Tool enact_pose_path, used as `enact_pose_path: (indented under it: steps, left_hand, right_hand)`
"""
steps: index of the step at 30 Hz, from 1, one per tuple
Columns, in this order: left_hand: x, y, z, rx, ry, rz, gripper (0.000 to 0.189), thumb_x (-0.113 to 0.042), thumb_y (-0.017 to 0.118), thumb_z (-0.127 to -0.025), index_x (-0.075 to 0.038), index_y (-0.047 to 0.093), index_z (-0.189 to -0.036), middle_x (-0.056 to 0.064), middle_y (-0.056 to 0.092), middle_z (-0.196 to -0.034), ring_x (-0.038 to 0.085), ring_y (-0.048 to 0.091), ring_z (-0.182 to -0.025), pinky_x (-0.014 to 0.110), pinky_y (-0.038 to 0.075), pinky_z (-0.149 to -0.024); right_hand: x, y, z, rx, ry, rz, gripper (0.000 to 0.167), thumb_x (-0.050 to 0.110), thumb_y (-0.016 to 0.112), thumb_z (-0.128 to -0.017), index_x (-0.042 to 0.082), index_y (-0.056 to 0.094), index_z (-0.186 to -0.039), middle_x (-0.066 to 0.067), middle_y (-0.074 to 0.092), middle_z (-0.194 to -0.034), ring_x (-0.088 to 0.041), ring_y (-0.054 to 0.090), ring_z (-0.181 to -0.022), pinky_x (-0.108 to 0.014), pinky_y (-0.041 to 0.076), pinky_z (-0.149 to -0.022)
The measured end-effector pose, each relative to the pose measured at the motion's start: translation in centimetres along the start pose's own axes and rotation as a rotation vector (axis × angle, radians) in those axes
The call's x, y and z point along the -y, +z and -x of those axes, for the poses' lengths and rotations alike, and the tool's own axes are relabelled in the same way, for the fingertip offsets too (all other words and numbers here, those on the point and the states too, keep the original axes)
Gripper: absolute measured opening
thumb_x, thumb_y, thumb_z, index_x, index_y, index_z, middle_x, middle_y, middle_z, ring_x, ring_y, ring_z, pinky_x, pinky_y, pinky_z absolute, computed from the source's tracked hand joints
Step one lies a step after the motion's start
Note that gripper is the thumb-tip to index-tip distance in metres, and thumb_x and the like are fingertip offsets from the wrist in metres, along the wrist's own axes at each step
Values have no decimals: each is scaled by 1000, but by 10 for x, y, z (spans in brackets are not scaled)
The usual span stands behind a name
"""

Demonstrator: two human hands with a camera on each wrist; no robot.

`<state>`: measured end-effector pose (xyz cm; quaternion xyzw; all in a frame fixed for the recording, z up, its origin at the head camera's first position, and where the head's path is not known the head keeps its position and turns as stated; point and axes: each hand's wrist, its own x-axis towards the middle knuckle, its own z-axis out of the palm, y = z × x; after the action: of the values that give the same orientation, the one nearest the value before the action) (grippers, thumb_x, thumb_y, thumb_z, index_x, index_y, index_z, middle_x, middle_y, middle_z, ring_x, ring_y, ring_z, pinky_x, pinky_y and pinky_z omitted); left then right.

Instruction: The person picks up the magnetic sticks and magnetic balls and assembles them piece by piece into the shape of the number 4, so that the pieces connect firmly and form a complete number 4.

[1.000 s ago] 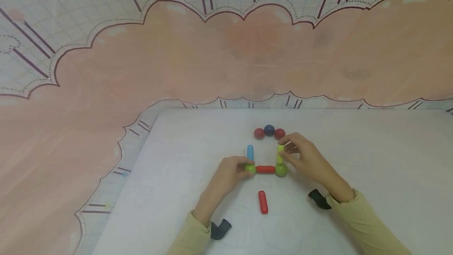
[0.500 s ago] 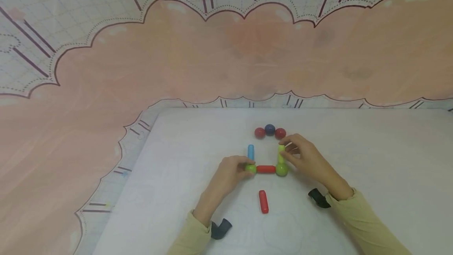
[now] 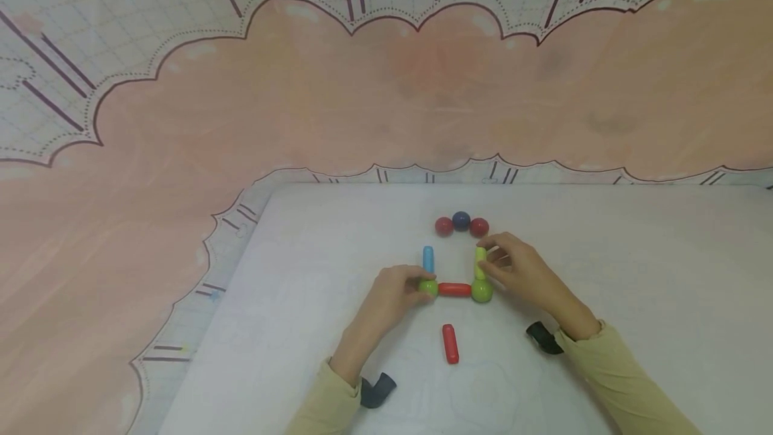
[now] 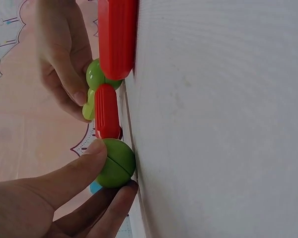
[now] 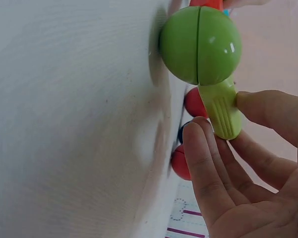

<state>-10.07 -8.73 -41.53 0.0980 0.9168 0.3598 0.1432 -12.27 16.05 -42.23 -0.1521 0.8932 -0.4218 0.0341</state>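
Note:
My left hand (image 3: 389, 295) pinches the left green ball (image 4: 118, 166) between thumb and fingers. From that ball a light blue rod (image 3: 428, 258) points toward the back of the table, and a red rod (image 4: 106, 111) runs right to a second green ball (image 5: 198, 44). A yellow-green rod (image 5: 220, 110) extends backward from this second ball. Thumb and fingers of my right hand (image 3: 524, 272) hold that rod near its far end. The joined pieces form a U shape open to the back. Another red rod (image 3: 450, 344) lies loose on the near side.
Two red balls (image 3: 443, 226) (image 5: 181, 162) with a dark blue ball (image 3: 461, 221) between them sit behind the U shape on the white table (image 3: 326, 233). A patterned pink-and-white cloth (image 3: 362, 99) hangs beyond the table's back edge.
My right hand has shifted very slightly toward the near side, with the yellow-green rod and right green ball. The left hand keeps its hold on the left ball.

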Motion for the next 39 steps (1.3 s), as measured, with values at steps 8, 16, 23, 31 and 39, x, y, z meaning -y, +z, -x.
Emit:
enact_pose_path:
  steps: [8, 16, 23, 31, 39]
  left_hand:
    - [1, 0, -1, 4, 4, 7, 34, -14, 77, -86, -16, 72, -119, 0, 70, -112, 15, 61, -92, 31, 55, -85]
    - [0, -2, 0, 7, 10, 8, 34, -15, 76, -87, -16, 72, -121, 1, 70, -112, 14, 61, -92, 32, 55, -86]
    - [0, -2, 0, 13, 18, 12, 35, -15, 75, -88, -16, 71, -123, 2, 70, -117, 17, 61, -98, 37, 54, -92]
    - [0, -3, -1, 22, 31, 7, 36, -15, 73, -90, -16, 70, -125, 5, 68, -124, 21, 62, -109, 41, 51, -99]
    - [1, -2, -3, 25, 23, 25, 35, -14, 74, -89, -15, 70, -124, 6, 69, -123, 22, 62, -109, 42, 51, -100]
  right_hand:
    - [-3, 1, -2, 18, 18, 15, 35, 6, 68, -92, -3, 58, -124, -16, 63, -113, -30, 65, -99, -47, 56, -89]
    - [-5, 3, -5, 34, 48, 25, 35, 9, 69, -93, -2, 59, -124, -16, 64, -114, -29, 65, -99, -46, 56, -89]
    - [-8, 3, -7, 47, 69, 29, 35, 10, 68, -93, -1, 59, -124, -15, 65, -114, -28, 65, -99, -46, 56, -90]
    - [-8, 3, -10, 72, 103, 39, 35, 13, 67, -94, 0, 60, -126, -14, 66, -113, -27, 65, -99, -45, 56, -90]
    - [-10, 2, -12, 84, 75, 46, 33, 11, 67, -94, -2, 60, -123, -14, 66, -110, -26, 64, -96, -45, 55, -89]
